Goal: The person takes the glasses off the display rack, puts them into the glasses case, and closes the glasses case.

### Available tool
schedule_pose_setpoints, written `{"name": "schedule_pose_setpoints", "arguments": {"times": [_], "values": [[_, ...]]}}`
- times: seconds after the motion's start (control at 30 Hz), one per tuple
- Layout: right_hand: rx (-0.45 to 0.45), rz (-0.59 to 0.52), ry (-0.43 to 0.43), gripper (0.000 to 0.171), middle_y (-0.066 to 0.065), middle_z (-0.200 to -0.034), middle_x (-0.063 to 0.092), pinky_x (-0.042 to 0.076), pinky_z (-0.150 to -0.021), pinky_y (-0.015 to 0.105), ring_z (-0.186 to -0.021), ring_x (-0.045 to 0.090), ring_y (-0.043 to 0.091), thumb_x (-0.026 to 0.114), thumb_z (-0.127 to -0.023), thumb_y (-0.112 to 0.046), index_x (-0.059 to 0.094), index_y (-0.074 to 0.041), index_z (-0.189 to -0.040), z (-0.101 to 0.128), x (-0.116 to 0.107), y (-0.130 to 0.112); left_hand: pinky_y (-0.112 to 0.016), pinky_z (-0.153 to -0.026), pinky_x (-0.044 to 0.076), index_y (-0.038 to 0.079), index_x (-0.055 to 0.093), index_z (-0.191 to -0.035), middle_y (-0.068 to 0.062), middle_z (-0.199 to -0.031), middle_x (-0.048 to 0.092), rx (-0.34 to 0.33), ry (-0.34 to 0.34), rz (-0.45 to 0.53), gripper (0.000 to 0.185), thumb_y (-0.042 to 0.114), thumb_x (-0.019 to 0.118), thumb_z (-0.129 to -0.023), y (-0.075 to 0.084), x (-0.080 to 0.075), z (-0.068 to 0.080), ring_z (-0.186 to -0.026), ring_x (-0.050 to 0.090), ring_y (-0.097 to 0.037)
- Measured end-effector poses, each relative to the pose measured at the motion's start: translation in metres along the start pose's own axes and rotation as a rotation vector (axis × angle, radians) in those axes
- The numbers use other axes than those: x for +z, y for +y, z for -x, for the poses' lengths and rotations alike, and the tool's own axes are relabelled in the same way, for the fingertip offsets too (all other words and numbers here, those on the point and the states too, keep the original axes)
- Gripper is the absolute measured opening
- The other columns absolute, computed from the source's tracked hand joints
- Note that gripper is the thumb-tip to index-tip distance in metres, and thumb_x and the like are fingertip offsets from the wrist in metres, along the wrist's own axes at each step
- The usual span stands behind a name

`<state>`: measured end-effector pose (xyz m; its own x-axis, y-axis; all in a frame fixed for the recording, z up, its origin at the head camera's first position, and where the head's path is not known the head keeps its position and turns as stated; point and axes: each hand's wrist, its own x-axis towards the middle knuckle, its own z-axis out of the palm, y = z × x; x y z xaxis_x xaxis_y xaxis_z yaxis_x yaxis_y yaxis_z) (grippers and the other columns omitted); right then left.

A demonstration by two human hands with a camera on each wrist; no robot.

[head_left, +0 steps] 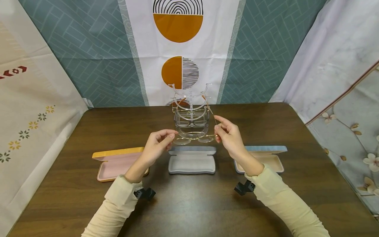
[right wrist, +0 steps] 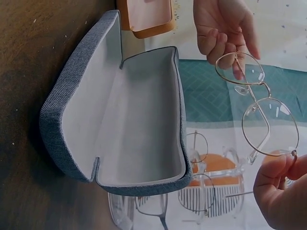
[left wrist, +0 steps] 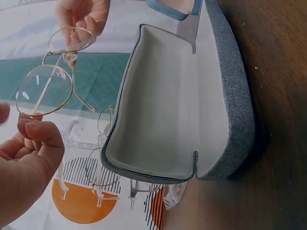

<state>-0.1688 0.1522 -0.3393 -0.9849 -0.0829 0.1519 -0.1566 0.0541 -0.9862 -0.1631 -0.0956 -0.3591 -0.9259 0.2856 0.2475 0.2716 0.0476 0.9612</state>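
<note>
A pair of thin gold-rimmed eyeglasses (head_left: 206,138) is held up between my two hands, in front of the clear display stand (head_left: 191,104). My left hand (head_left: 160,142) pinches one outer end of the frame between thumb and fingers. At the opposite end, my right hand (head_left: 231,135) pinches the frame near the hinge. The round lenses (left wrist: 45,91) show up close in the left wrist view. Below and nearer to me lies the grey eyeglass case (head_left: 192,164), its lid raised and its pale lining bare.
A yellow case with pink lining (head_left: 110,171) stands open on the left, partly behind my left forearm. On the right is an open blue case (head_left: 270,161) with cream lining. More eyeglasses (head_left: 192,123) rest on the stand's tiers. Patterned cloth (head_left: 109,65) hangs behind the wooden table (head_left: 192,204).
</note>
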Motion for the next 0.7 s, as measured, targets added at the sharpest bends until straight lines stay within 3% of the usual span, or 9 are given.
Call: {"name": "schedule_pose_setpoints", "arguments": {"times": [0.17,0.43,0.7], "values": [[0.003,-0.02,0.003,0.039,0.005,-0.07,0.048,0.041,-0.051,0.019,-0.054,0.045,0.009,0.045,-0.092,0.005,0.043,0.004,-0.131,-0.0001,0.0004,-0.0005,-0.021,-0.047,0.037,-0.009,0.061,-0.105,-0.003,-0.064,0.048,0.046,-0.02,-0.062,0.021,0.0,0.059,-0.086,-0.0033,-0.002,0.0019,-0.052,0.042,-0.01],[0.022,-0.032,-0.004,0.04,0.005,-0.072,0.048,0.04,-0.052,0.019,-0.055,0.045,0.009,0.045,-0.091,0.005,0.043,0.004,-0.131,0.0007,-0.0012,-0.0005,-0.021,-0.047,0.037,-0.01,0.062,-0.104,-0.003,-0.063,0.048,0.064,-0.012,-0.081,0.021,-0.001,0.061,-0.084,-0.0061,-0.0014,0.0012,-0.053,0.042,-0.01],[-0.039,-0.08,-0.119,0.052,0.001,-0.08,0.052,0.038,-0.055,0.019,-0.059,0.043,0.009,0.05,-0.084,0.008,0.036,0.006,-0.135,0.0045,-0.0083,-0.0002,-0.021,-0.046,0.036,-0.012,0.062,-0.101,0.0,-0.061,0.047,0.091,0.003,-0.062,0.019,-0.003,0.061,-0.084,-0.0067,-0.0013,0.0003,-0.052,0.042,-0.009]]}}
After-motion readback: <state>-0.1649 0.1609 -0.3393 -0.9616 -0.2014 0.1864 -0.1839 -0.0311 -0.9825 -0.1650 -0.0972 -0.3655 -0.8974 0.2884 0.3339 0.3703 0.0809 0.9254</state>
